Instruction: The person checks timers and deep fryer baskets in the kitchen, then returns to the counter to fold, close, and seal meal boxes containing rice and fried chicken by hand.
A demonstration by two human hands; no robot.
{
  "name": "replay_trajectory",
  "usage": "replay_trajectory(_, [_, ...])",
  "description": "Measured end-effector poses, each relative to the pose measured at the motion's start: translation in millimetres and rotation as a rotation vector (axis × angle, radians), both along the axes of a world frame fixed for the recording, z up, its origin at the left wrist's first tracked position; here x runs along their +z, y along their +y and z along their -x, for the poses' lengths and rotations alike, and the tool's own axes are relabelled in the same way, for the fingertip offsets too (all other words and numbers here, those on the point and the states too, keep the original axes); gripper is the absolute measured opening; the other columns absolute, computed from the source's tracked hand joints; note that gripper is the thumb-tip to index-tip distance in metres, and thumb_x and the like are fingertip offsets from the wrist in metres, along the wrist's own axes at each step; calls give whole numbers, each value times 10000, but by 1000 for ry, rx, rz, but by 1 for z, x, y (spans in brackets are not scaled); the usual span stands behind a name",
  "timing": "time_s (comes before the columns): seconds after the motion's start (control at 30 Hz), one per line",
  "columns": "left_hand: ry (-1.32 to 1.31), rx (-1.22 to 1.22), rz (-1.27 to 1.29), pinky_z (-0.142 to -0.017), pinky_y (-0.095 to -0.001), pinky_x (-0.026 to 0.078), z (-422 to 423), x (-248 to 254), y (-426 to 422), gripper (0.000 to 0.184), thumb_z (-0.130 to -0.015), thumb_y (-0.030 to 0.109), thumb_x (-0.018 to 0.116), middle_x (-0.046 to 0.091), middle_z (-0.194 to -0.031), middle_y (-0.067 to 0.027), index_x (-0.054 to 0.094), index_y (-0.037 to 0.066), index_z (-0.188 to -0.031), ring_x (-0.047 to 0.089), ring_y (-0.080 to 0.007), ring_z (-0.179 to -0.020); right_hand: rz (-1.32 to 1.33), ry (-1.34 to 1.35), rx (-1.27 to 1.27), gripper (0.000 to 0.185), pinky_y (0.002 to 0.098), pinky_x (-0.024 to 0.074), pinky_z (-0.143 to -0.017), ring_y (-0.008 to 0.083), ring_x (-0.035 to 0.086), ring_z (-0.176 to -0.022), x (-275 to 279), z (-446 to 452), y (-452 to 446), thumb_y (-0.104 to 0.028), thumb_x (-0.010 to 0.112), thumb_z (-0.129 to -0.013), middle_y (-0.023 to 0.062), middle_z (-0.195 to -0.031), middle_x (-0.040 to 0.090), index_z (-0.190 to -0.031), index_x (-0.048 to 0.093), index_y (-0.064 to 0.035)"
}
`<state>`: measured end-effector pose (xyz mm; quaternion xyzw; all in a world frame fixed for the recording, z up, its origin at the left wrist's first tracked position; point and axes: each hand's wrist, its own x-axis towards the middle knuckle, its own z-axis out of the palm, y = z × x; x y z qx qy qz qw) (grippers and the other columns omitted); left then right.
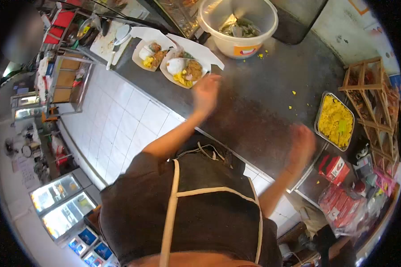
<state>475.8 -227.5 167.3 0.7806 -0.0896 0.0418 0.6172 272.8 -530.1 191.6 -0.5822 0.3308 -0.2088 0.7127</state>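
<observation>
My left hand [206, 92] is over the dark counter, right by the near corner of an open paper food box [168, 75]. Its fingers look bent and slightly blurred, and whether they touch the box I cannot tell. Inside that box lie white rice [176, 66], yellow scrambled-looking food [182, 80] and a brown portion. A second open box [137, 54] with similar food stands beside it. My right hand [303, 141] hangs above the counter's near edge, smeared by motion. Closest to it is a foil tray [317, 122] of yellow shredded food [336, 120].
A white plastic tub [236, 50] with greens stands at the back. A knife [112, 55] lies on a cutting board [103, 42] at the far left. At right are a wooden rack [365, 98], a red box [333, 169] and red packets [341, 202]. Yellow crumbs dot the counter [263, 107].
</observation>
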Motion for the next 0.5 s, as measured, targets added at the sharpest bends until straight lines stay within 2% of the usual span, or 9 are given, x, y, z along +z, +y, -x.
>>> replay_trajectory(0.1, [-205,589,-21,-890,-380,449,-86,-67,132,282,-814,34,639,579,-1024,-171,590,-26,-1085,549,-273,-1027,-237,123,390,410,344,558,-762,241,656,-919,-12,-140,167,-267,608,-932,155,-1123,631,-1226,558,13])
replay_trajectory(0.13, [-174,584,1,-890,-380,449,-95,-74,161,282,-814,34,639,579,-1024,-171,590,-26,-1085,549,-273,-1027,-165,231,439,515,318,538,-744,208,661,-904,-24,-181,209,-328,668,-886,132,-1079,653,-1246,540,16])
replay_trajectory(0.17, [-128,459,-228,-864,-353,475,-104,-81,185,309,-824,41,644,565,-1059,-161,575,-7,-1121,566,-255,-989,55,257,394,537,364,540,-736,291,671,-866,-55,-217,244,-307,685,-860,189,-1058,655,-1243,523,33])
replay_trajectory(0.2, [-96,329,-454,-838,-327,501,-114,-84,198,337,-834,47,650,550,-1095,-151,560,12,-1156,583,-238,-951,448,203,372,481,398,531,-741,350,658,-863,-84,-248,265,-250,664,-852,224,-1030,651,-1214,536,39])
replay_trajectory(0.23, [-92,322,-436,-838,-327,501,-113,-80,200,337,-834,47,650,550,-1095,-151,560,12,-1156,583,-238,-951,828,141,339,428,433,522,-746,408,645,-859,-104,-264,280,-193,644,-844,259,-1001,647,-1186,549,45])
replay_trajectory(0.3, [-23,283,-209,-778,-328,510,-111,-67,197,345,-797,19,662,545,-1090,-156,569,13,-1129,585,-240,-924,828,263,348,363,443,510,-760,430,621,-898,-115,-264,286,-151,632,-835,269,-986,639,-1141,576,35])
replay_trajectory(0.37, [-105,264,-210,-716,-324,511,-115,-78,199,356,-778,3,669,550,-1066,-145,563,1,-1118,581,-231,-909,835,394,355,302,453,499,-775,452,597,-937,-112,-257,281,-109,620,-826,279,-972,631,-1096,604,26])
replay_trajectory(0.43, [178,87,-154,-846,-380,462,-105,-81,198,412,-781,29,661,514,-1088,-171,538,6,-1174,535,-295,-987,854,300,242,283,467,500,-778,435,625,-907,-99,-233,278,-30,530,-800,258,-906,651,-1068,616,2])
replay_trajectory(0.5, [-27,49,-201,-856,-386,463,-93,-57,185,426,-783,52,673,508,-1084,-171,528,6,-1181,542,-301,-996,872,287,213,275,441,498,-771,438,617,-921,-96,-207,261,-28,554,-805,256,-903,649,-1070,621,-3])
